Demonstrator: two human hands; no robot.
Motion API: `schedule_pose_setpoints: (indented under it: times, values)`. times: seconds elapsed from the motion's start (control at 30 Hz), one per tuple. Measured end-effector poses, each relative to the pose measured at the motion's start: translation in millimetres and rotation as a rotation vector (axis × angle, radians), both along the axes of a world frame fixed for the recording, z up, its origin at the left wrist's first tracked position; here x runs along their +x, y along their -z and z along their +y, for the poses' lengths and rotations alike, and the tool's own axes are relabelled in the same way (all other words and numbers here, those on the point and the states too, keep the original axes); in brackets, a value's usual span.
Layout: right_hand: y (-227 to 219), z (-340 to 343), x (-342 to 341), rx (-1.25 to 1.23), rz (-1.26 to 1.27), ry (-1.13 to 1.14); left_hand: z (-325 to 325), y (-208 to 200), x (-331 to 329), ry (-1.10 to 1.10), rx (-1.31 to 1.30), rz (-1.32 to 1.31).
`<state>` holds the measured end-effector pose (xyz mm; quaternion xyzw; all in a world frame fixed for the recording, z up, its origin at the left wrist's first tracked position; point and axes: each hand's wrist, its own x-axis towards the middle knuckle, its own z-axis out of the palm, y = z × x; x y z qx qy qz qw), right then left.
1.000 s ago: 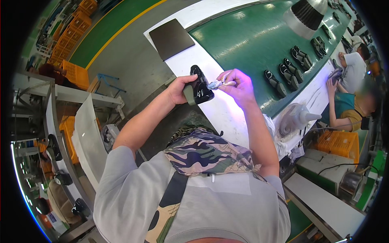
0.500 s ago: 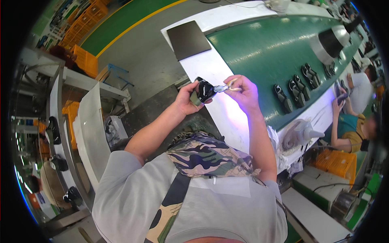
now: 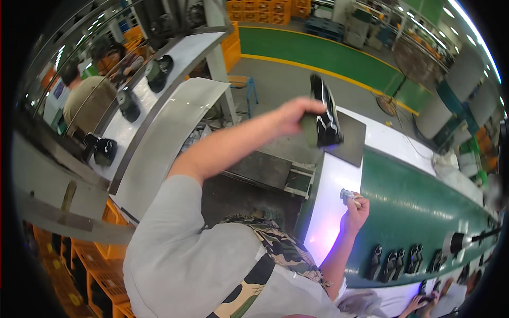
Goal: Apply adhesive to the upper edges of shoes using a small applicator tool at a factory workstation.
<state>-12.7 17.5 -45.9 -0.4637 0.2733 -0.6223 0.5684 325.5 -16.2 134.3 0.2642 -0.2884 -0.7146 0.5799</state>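
Observation:
My left hand (image 3: 298,114) grips a glossy black shoe (image 3: 330,119) by its side, arm stretched out. An olive-green part (image 3: 309,130) shows along the shoe, beside the fingers. From this view the shoe overlaps a dark flat board (image 3: 356,139) on the white bench top; whether they touch I cannot tell. Lower and to the right, my right hand (image 3: 358,213) pinches a small, crumpled silvery-white thing (image 3: 346,195) with a pale stick-like end. That hand is over the bench, beside the green belt (image 3: 408,212).
Several black shoes (image 3: 392,263) stand on the green belt near a lamp (image 3: 455,243). To the left, more shoes (image 3: 128,104) sit on a white rack shelf (image 3: 183,50), with a curved pale panel (image 3: 159,143) before it. Other people work nearby; orange crates (image 3: 108,273) are stacked lower left.
The view has turned left. My left hand has carried the black shoe away from my right hand, toward the dark board. The right hand still holds the silvery-white thing.

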Motion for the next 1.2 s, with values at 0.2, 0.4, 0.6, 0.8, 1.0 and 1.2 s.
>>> schedule_pose_setpoints:
  times: [0.2,0.4,0.6,0.8,1.0,1.2]
  values:
    - [11,-5,54,0.102,-0.082,-0.121,-10,-160,192,-0.421,-0.111,-0.817]
    - [28,-10,72,0.125,-0.034,-0.129,44,-218,398,-0.806,0.258,-1.458]
    - [27,-5,74,0.157,0.006,-0.073,83,-183,472,-0.526,0.627,-2.034]
    - [22,-1,62,0.15,0.182,0.013,26,-117,452,-0.253,0.658,-2.519]
    - [41,1,20,0.233,0.009,0.085,-23,-90,344,-0.066,0.358,-2.473]
    - [47,30,-46,0.305,-0.057,0.204,38,-204,423,-0.495,0.361,-2.596]
